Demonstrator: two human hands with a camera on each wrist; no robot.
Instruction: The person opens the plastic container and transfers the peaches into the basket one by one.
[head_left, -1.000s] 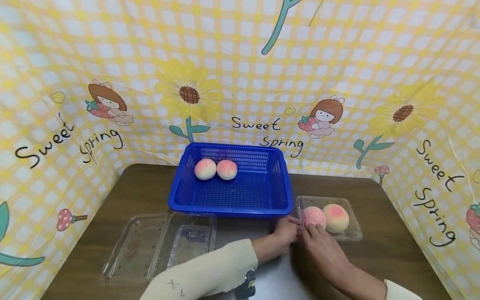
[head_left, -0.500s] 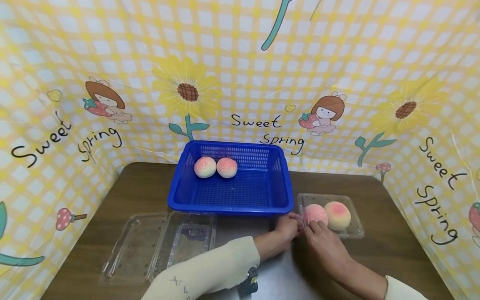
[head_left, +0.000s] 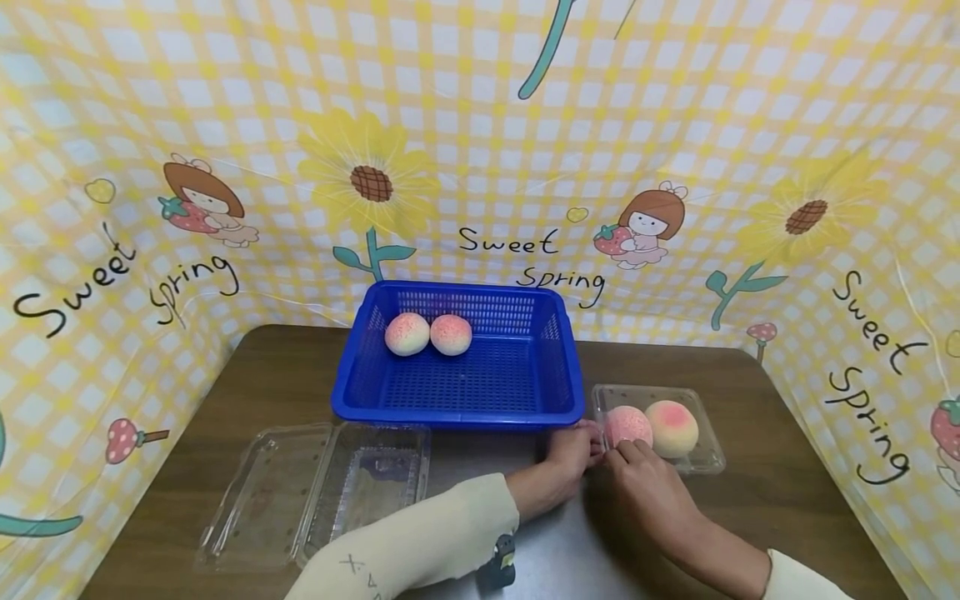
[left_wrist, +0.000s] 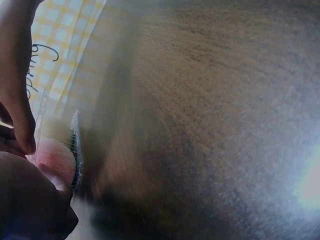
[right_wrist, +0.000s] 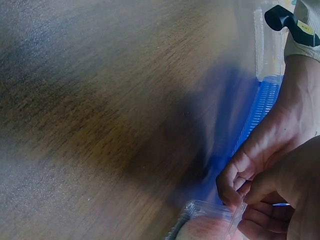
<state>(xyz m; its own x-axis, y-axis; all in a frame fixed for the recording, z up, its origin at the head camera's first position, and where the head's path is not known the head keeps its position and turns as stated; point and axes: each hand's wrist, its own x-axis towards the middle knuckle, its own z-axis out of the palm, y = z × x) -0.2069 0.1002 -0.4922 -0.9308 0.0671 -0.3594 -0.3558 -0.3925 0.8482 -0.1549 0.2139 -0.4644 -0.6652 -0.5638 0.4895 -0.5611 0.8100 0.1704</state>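
A clear plastic clamshell box at the right holds two pink-and-cream peaches. Both hands meet at its near left corner. The left hand comes from the left and pinches the box's edge; in the right wrist view its thumb and fingers close on the clear rim. Opposite it, the right hand pinches the same edge with bent fingers, right in front of the pinker peach. In the left wrist view this peach shows between the two hands.
A blue plastic basket stands at the back middle of the wooden table, with two more peaches in its left part. A second clear clamshell box lies open at the front left, partly behind the left sleeve. Printed cloth surrounds the table.
The head view has shifted slightly. Both hands stay at the box corner, with only small finger movements; the peaches and basket have not moved.
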